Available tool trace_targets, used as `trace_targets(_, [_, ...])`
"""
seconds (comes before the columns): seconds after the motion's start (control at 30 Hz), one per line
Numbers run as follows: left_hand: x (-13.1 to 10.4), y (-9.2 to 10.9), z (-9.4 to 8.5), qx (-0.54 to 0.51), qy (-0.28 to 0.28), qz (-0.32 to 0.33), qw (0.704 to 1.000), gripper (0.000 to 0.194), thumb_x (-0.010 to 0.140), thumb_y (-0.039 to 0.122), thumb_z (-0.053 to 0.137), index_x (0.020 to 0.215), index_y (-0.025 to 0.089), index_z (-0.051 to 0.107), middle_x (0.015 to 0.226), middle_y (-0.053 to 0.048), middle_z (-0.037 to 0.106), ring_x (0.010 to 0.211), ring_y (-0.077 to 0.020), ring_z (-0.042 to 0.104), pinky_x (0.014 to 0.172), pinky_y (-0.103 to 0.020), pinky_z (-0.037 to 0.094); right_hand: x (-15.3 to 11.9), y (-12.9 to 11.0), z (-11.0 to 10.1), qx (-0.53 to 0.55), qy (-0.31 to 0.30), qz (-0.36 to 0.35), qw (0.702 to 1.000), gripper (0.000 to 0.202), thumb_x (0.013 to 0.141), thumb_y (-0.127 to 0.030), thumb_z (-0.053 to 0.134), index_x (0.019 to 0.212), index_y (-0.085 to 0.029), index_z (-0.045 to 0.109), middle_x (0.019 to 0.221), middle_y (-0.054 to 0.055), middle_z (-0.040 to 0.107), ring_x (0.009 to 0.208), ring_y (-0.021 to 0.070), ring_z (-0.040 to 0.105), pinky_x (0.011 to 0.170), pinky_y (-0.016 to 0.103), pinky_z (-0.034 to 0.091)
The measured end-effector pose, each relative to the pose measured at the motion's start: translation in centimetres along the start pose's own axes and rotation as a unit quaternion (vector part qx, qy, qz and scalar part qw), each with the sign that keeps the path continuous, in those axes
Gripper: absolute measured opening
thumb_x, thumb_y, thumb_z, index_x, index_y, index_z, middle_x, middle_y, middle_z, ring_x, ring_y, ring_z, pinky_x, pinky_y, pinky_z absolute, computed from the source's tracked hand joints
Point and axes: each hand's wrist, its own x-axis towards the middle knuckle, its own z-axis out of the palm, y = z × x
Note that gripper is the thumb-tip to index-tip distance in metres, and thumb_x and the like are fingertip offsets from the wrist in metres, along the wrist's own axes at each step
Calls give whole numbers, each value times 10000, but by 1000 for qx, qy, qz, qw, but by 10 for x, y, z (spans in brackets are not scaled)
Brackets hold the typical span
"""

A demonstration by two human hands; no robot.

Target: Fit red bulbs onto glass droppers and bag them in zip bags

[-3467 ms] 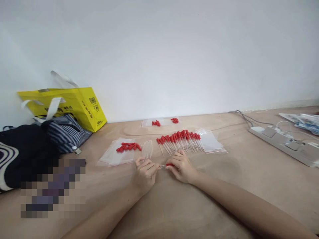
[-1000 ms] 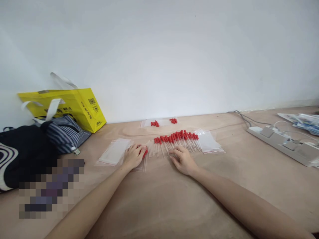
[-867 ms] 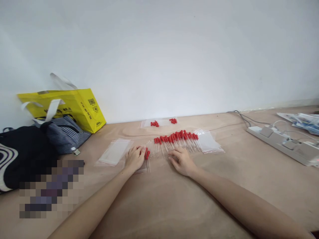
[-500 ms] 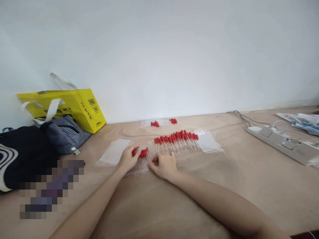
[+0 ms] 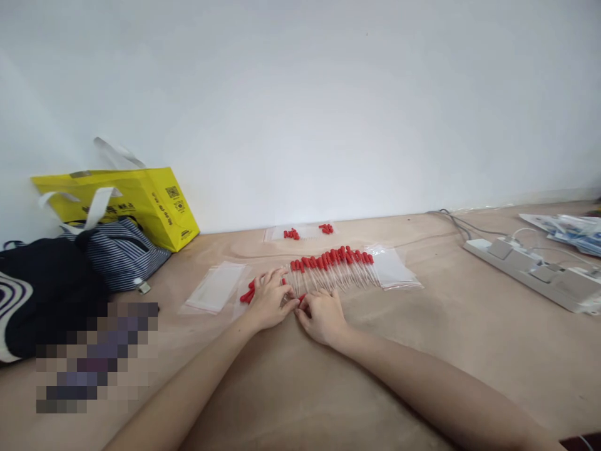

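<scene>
Right hand (image 5: 323, 316) pinching a red bulb (image 5: 302, 298), thumb and fingers tight on it. Left hand (image 5: 270, 302) fingers bent, thumb tip just beside that bulb; can't tell if it holds anything. Loose red bulbs (image 5: 247, 293) just left of left hand. Red-topped clear tubes (image 5: 347, 255) in a row just beyond the grip. White packets (image 5: 216, 288) left of grip, plastic bags (image 5: 397, 268) right of the row. Power strip (image 5: 526, 272) well right of grip; yellow bag (image 5: 181, 213) far left, beyond.
</scene>
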Motion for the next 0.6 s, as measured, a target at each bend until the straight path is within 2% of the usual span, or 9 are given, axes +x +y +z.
trace_targets(0.13, [2, 3, 4, -7, -20, 4, 1000, 134, 734, 291, 540, 668, 203, 616, 1221, -78, 435, 1147, -295, 327, 892, -514, 248, -5, 5, -3, -12, 0, -22, 1000, 134, 784, -262, 499, 696, -185, 563, 750, 45, 629, 767, 194, 519, 705, 346, 249])
trace_targets(0.3, [-4, -2, -3, -36, -12, -4, 999, 134, 770, 313, 516, 773, 222, 614, 1199, -61, 455, 1130, -276, 341, 907, -496, 251, -1, 19, -3, 19, 46, -41, 998, 80, 771, -261, 534, 786, -186, 559, 814, 39, 592, 804, 188, 485, 704, 314, 276])
trace_targets(0.43, [-12, -7, -12, -75, -66, 39, 994, 137, 719, 347, 589, 793, 235, 614, 1194, -55, 441, 1127, -273, 337, 924, -479, 235, 11, 29, 1, 20, 52, -93, 994, 191, 774, -269, 547, 954, -211, 577, 843, 55, 538, 823, 191, 453, 684, 290, 300])
trace_targets(0.5, [-15, -6, -12, -87, -87, 47, 991, 139, 692, 343, 620, 767, 227, 614, 1163, -56, 449, 1118, -277, 337, 926, -482, 227, 17, 31, 4, 19, 46, -100, 994, 177, 772, -274, 555, 938, -226, 593, 820, 49, 517, 813, 187, 444, 686, 288, 306])
trace_targets(0.6, [-17, -3, -8, -95, -83, 59, 990, 83, 715, 286, 597, 723, 203, 599, 1087, -57, 479, 1061, -255, 378, 905, -458, 251, 22, 31, 7, 4, 52, -92, 994, 98, 759, -246, 568, 839, -199, 595, 835, 55, 510, 830, 191, 434, 691, 292, 310])
